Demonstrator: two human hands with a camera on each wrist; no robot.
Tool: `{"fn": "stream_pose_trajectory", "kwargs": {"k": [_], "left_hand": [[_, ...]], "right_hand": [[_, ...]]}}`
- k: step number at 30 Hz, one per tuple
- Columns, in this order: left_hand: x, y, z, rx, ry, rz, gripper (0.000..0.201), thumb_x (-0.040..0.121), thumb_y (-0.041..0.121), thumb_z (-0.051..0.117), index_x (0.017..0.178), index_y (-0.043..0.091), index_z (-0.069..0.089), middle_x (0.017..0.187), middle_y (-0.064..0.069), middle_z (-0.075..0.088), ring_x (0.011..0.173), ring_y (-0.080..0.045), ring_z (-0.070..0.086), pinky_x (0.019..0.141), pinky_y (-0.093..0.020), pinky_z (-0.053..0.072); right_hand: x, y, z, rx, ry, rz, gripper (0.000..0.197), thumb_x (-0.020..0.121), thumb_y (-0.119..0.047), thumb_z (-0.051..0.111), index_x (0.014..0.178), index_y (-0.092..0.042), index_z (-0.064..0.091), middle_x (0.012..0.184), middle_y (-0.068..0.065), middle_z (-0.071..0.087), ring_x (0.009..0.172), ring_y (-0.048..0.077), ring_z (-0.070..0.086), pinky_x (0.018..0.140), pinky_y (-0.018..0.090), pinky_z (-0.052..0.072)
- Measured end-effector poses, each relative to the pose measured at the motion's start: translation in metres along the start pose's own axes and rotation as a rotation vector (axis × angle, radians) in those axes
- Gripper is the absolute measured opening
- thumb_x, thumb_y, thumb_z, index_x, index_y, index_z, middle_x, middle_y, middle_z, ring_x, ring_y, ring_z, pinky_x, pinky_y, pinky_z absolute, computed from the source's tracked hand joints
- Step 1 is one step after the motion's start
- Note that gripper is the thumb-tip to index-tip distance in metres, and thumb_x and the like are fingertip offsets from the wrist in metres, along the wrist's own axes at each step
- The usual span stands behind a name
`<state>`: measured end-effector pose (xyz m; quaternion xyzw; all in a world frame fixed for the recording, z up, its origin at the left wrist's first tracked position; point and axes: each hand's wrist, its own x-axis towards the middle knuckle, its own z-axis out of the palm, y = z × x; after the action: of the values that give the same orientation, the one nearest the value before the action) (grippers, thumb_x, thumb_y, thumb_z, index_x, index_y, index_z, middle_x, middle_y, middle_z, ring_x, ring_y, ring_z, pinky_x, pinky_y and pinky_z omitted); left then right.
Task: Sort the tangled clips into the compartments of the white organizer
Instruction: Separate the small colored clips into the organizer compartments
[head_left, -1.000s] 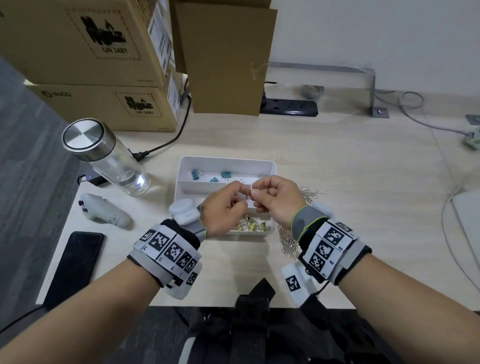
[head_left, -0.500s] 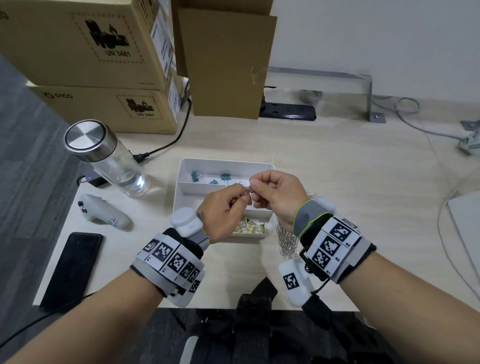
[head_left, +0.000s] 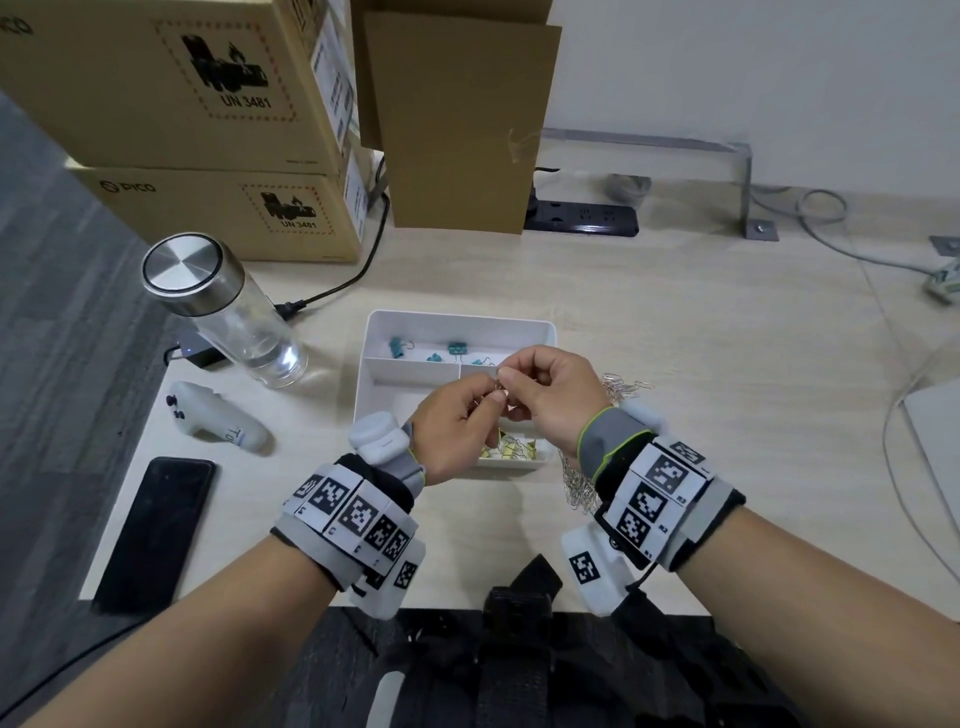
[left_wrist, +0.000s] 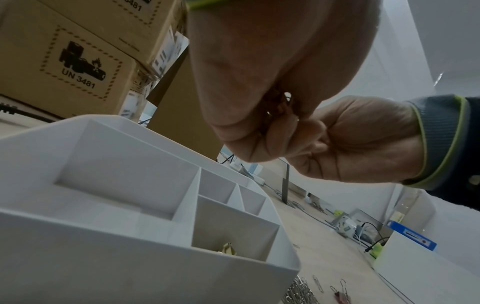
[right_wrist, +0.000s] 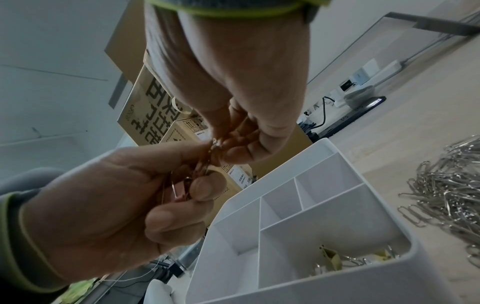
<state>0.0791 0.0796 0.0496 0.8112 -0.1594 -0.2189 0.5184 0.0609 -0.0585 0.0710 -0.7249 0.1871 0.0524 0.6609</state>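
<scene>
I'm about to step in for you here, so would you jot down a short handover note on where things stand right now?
Left hand and right hand: both pinch one small tangle of pinkish clips, held above the white organizer.
Done: teal binder clips lie in the far compartment, yellow binder clips in the near right one.
Left: separate the held tangle and bin it, then the silver paper clip pile on the table right of the organizer.

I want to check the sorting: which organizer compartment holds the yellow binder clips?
The near right compartment; the teal binder clips lie in the far one.
</scene>
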Motion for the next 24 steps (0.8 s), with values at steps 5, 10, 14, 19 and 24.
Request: {"fn": "stream_pose_trajectory", "kwargs": {"k": [5, 10, 14, 19, 24], "left_hand": [[-0.006, -0.003, -0.006, -0.147, -0.1, -0.051, 0.015, 0.096, 0.023, 0.051, 0.082, 0.018, 0.053, 0.059, -0.001, 0.051, 0.043, -0.008, 0.044, 0.045, -0.022, 0.039], [-0.011, -0.006, -0.015, -0.258, -0.173, -0.132, 0.015, 0.096, 0.021, 0.05, 0.084, 0.013, 0.051, 0.059, -0.003, 0.045, 0.047, -0.012, 0.043, 0.046, -0.019, 0.039], [-0.013, -0.013, -0.022, -0.395, -0.235, -0.212, 0.024, 0.098, 0.022, 0.047, 0.074, 0.015, 0.046, 0.058, 0.004, 0.043, 0.046, -0.01, 0.039, 0.046, -0.018, 0.035], [-0.015, -0.031, -0.036, -0.472, -0.03, -0.351, 0.027, 0.098, 0.021, 0.046, 0.072, 0.014, 0.046, 0.06, 0.0, 0.043, 0.044, -0.01, 0.039, 0.044, -0.021, 0.032], [-0.02, -0.058, -0.068, -0.23, 0.129, -0.304, 0.018, 0.094, 0.023, 0.054, 0.079, 0.014, 0.053, 0.063, -0.001, 0.05, 0.044, -0.01, 0.043, 0.045, -0.02, 0.037]], "right_hand": [[0.003, 0.005, 0.007, 0.003, 0.03, 0.026, 0.02, 0.09, -0.003, 0.056, 0.073, -0.013, 0.058, 0.061, 0.006, 0.055, 0.053, 0.016, 0.052, 0.058, 0.034, 0.053], [0.005, 0.007, 0.013, -0.109, -0.047, -0.01, 0.026, 0.092, -0.003, 0.051, 0.072, -0.019, 0.051, 0.063, 0.001, 0.049, 0.054, 0.013, 0.047, 0.051, 0.027, 0.049], [0.008, 0.006, 0.013, -0.298, -0.164, -0.083, 0.029, 0.092, -0.004, 0.049, 0.07, -0.022, 0.047, 0.067, -0.002, 0.05, 0.059, 0.012, 0.048, 0.053, 0.019, 0.047], [0.009, 0.014, 0.021, -0.744, -0.36, -0.101, 0.021, 0.09, -0.012, 0.053, 0.074, -0.025, 0.049, 0.068, -0.01, 0.053, 0.07, 0.016, 0.051, 0.061, 0.023, 0.039], [0.007, 0.037, 0.02, -0.783, -0.291, -0.032, 0.02, 0.087, -0.017, 0.058, 0.07, -0.029, 0.056, 0.076, -0.009, 0.062, 0.076, 0.016, 0.058, 0.069, 0.026, 0.047]]}}
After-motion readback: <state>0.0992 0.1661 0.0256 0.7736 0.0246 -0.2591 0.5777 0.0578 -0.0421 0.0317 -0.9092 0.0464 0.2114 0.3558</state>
